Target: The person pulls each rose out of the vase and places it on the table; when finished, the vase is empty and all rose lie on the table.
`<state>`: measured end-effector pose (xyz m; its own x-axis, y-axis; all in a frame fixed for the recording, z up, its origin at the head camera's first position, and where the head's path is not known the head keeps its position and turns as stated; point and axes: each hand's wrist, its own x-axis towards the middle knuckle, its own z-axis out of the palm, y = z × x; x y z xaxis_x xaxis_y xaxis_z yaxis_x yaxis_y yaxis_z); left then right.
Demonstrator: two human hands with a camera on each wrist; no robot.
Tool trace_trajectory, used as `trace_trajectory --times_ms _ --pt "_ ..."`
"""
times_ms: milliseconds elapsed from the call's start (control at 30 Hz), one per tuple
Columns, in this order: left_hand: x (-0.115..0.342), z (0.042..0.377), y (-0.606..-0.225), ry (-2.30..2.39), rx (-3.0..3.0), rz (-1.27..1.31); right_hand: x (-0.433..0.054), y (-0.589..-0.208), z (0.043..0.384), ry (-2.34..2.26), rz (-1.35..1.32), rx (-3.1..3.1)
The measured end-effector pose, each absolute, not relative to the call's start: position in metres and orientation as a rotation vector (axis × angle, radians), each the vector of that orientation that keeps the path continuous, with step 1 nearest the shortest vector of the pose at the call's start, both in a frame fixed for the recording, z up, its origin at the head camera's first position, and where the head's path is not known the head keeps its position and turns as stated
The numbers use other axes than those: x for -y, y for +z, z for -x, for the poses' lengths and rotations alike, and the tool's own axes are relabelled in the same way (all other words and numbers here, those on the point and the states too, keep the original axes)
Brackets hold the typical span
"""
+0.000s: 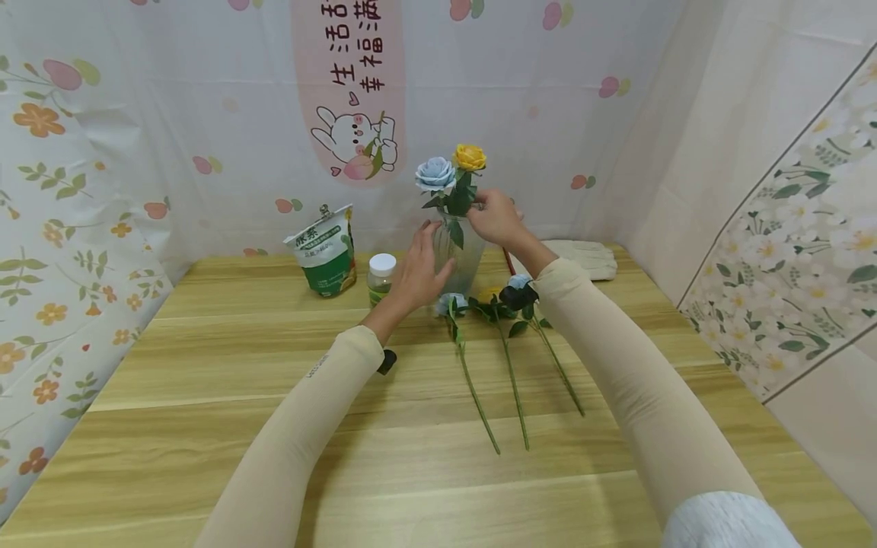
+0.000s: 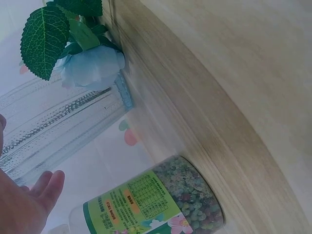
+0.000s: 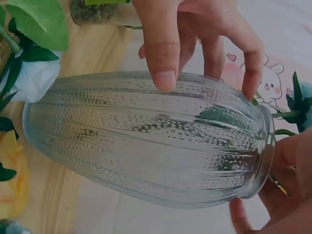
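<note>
A clear ribbed glass vase [image 3: 146,141] stands at the back of the table, with a light blue rose [image 1: 435,174] and a yellow rose [image 1: 470,157] upright in it. My left hand [image 1: 421,266] holds the vase's left side, thumb [image 3: 163,63] on the near face and fingers spread beyond it. At the mouth, my right hand [image 1: 496,217] grips the vase's rim with bent fingers, just below the yellow bloom and leaves. Three more roses lie in front of the vase: a light blue one [image 2: 92,68], a yellow one [image 3: 12,175] and another blue one [image 1: 519,283].
Left of the vase stands a white-capped jar [image 1: 382,266] of small coloured pellets. A green and white pouch [image 1: 329,255], clipped at the top, is farther left. Pale gloves [image 1: 582,259] lie at the back right. A small black object [image 1: 387,361] shows beside the left sleeve.
</note>
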<state>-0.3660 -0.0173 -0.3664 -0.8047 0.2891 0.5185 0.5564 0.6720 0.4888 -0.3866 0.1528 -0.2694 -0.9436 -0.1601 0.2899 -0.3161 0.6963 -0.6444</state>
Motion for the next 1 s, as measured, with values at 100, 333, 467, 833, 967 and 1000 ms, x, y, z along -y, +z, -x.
trace_trajectory --times_ms 100,333,467,833,967,1000 --pt "0.017 0.365 -0.368 -0.919 2.491 0.667 -0.154 -0.273 0.384 1.146 -0.325 2.618" --pt "0.017 0.365 -0.37 -0.879 2.505 0.645 -0.155 -0.281 0.382 1.308 -0.296 2.361" --pt "0.017 0.365 -0.37 -0.891 2.504 0.644 -0.153 -0.284 0.385 1.385 -0.283 2.22" --pt "0.015 0.364 -0.368 -0.879 2.53 0.612 -0.146 -0.282 0.386 1.537 -0.202 1.899" --pt "0.016 0.364 -0.369 -0.889 2.533 0.616 -0.149 -0.281 0.386 1.631 -0.226 1.79" --pt "0.016 0.365 -0.369 -0.893 2.532 0.617 -0.15 -0.281 0.385 1.657 -0.229 1.775"
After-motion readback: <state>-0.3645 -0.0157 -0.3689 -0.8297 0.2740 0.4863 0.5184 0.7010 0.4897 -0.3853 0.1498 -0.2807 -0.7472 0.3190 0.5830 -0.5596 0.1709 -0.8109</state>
